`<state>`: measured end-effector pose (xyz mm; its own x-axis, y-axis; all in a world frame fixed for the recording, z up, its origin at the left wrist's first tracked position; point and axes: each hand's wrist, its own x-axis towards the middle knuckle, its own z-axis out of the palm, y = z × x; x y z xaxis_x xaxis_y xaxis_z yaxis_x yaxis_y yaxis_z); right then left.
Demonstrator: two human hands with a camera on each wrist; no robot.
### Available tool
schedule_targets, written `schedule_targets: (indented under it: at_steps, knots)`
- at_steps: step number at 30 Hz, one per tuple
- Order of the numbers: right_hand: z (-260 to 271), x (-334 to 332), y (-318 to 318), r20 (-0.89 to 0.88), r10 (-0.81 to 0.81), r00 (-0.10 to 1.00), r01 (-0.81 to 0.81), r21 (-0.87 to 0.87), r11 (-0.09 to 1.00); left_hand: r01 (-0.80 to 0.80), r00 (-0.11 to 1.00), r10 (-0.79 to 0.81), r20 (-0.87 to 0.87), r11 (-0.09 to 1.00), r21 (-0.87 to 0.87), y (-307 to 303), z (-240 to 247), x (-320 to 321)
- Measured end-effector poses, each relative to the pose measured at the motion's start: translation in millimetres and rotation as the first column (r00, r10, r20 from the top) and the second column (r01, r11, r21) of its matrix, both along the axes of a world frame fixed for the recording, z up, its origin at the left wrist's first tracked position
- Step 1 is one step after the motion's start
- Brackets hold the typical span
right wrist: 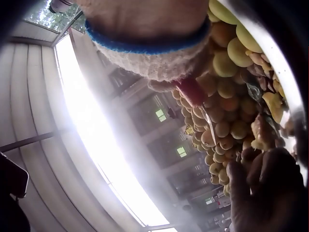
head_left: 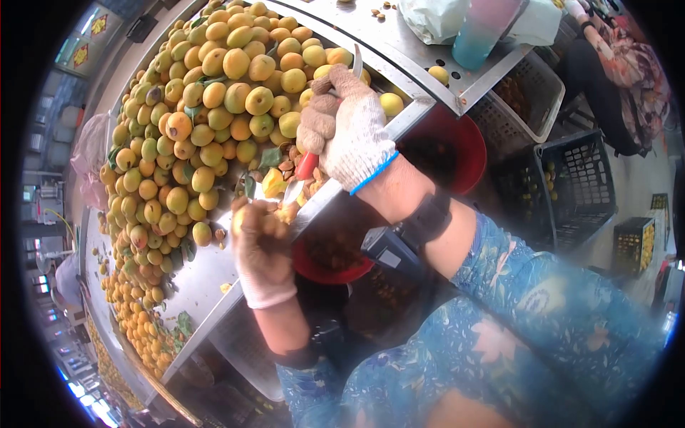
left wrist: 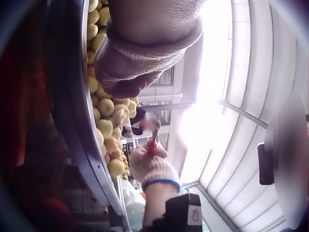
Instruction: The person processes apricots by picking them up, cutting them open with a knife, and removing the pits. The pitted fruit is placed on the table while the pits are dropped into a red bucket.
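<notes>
My right hand, in a white and tan glove, grips a red handle. A short blade shows at its lower end, and a curved metal tip juts above the fingers; whether both belong to one tool, I cannot tell. My left hand, in a soiled glove, pinches a piece of orange fruit, visible in the right wrist view. It is below and left of the blade, apart from it. Between the hands and the heap of yellow-orange fruit lie a yellow piece and cut scraps.
The metal table's edge runs diagonally under both hands. Beneath are a red basin and another red basin. Crates, a blue-pink cup, a white plastic bag and a seated person are at the right.
</notes>
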<state>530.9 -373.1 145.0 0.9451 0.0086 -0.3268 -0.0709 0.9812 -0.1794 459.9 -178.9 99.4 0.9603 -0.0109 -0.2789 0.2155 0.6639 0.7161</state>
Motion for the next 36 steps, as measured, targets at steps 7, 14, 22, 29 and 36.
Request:
schedule_targets:
  at_steps: [7, 14, 22, 29, 36]
  knots:
    - [12, 5, -13, -0.027, -0.160, 0.987, 0.145, -0.291, 0.946, -0.092, 0.991, 0.127, 0.036, 0.474, 0.875, 13, 25, 20]
    - [13, 5, -16, -0.072, -0.112, 0.991, 0.078, -0.361, 0.929, -0.041, 0.947, -0.306, -0.098, -0.417, 0.908, 12, 13, 59]
    - [20, 7, -27, -0.225, 0.053, 0.973, -0.130, -0.342, 0.931, 0.122, 0.849, -0.382, -0.366, -0.532, 0.838, -1, 5, 80]
    - [17, 7, -32, -0.212, 0.096, 0.973, -0.158, -0.299, 0.941, 0.000, 0.838, -0.478, -0.264, -0.483, 0.875, -3, 13, 78]
    - [14, 7, -35, -0.186, 0.117, 0.976, -0.166, -0.275, 0.947, 0.005, 0.883, -0.450, -0.133, -0.274, 0.962, 4, 18, 71]
